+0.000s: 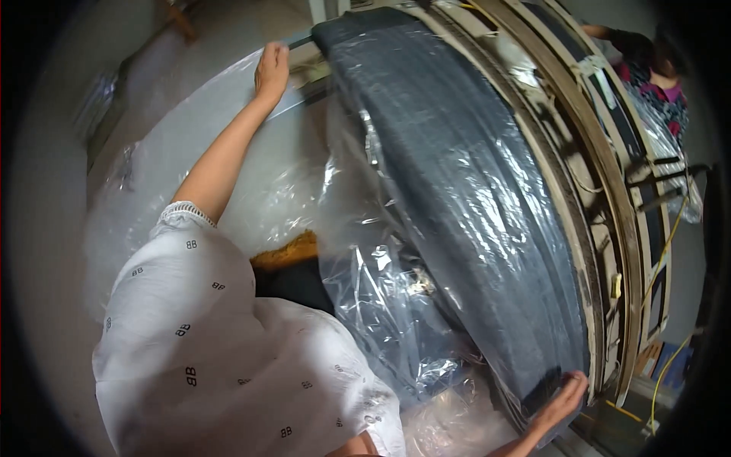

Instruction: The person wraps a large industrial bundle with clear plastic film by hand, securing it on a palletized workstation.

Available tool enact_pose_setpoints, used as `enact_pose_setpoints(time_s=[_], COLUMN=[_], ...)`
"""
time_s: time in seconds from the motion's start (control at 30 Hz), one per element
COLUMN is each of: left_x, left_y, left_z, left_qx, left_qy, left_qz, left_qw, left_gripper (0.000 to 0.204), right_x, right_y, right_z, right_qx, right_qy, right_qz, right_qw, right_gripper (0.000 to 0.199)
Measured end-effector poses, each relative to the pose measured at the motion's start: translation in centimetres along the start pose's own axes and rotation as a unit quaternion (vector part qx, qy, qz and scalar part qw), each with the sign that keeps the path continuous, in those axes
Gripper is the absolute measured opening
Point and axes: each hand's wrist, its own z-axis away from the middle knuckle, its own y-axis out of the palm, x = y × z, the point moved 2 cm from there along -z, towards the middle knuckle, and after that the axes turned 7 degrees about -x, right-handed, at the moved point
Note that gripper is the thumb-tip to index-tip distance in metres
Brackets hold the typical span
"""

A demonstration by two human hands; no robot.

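Observation:
A long dark grey fabric bundle [449, 160] lies along a wooden frame, with glossy clear plastic over it. The clear plastic sheet [381, 282] hangs in creases down its near side and spreads left. My left hand [272, 72] reaches far forward, fingers closed on the sheet's edge, left of the bundle's far end. At the near right end, my right hand [562, 400] has its fingers pressed together on the plastic at the fabric's corner. Its fingertips are partly hidden there.
Wooden slats and rails [594, 152] run along the right side of the bundle. Beyond them, another person [655, 84] stands near more clear plastic. A yellow cord [670, 244] hangs at the right. Brown fluffy material [288, 250] shows beside my body.

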Motion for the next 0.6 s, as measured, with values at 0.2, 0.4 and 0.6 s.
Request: enact_pose_setpoints(time_s=[0.2,0.4,0.6], left_x=[14.8,20.4,18.8], left_y=[-3.7,-7.8,-12.4], left_z=[5.8,4.7,5.2], left_qx=[0.123,0.126,-0.046], left_qy=[-0.079,-0.079,-0.439], left_qz=[-0.323,-0.231,0.288], left_qw=[0.935,0.962,0.85], left_gripper=[0.029,0.023,0.013], right_x=[1.3,-0.8,9.8], right_y=[5.6,5.1,6.7], right_z=[0.4,-1.9,-3.9], right_qx=[0.015,0.018,-0.011], right_qy=[0.002,-0.027,-0.059], right_qz=[-0.041,0.018,-0.116], right_qw=[0.999,0.999,0.991], right_gripper=[0.026,0.03,0.024])
